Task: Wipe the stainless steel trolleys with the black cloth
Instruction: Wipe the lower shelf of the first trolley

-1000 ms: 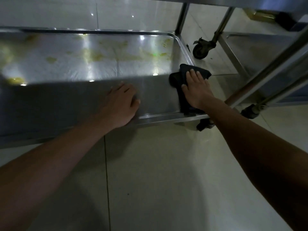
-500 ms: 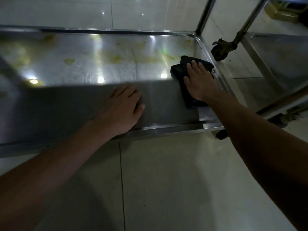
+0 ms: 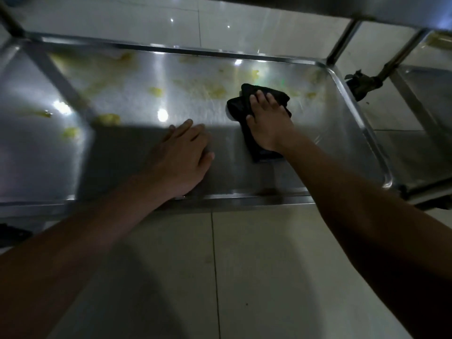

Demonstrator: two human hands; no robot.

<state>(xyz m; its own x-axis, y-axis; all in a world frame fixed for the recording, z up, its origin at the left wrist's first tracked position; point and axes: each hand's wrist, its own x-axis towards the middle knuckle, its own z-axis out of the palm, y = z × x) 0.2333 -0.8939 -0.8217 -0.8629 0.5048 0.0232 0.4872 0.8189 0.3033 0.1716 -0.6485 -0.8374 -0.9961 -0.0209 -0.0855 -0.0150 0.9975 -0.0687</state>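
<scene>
The right hand [image 3: 267,123] presses flat, fingers spread, on the cloth [image 3: 254,106]; yellow stains [image 3: 156,92] lie left and far of it, while the left hand [image 3: 182,159] rests open and empty on the shelf [image 3: 269,177].

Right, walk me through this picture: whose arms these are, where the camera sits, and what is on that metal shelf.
There is no machine here. A person wears a camera on the head, so this single view looks down along their own two bare arms. They lean over the low shelf of a stainless steel trolley, which stands on a tiled floor. The right hand lies flat on a black cloth, pressing it against the shelf. The left hand holds nothing; it rests palm down on the shelf near the front edge. Yellowish smears dot the far half of the shelf. At the right, a caster wheel and part of a second trolley show.
</scene>
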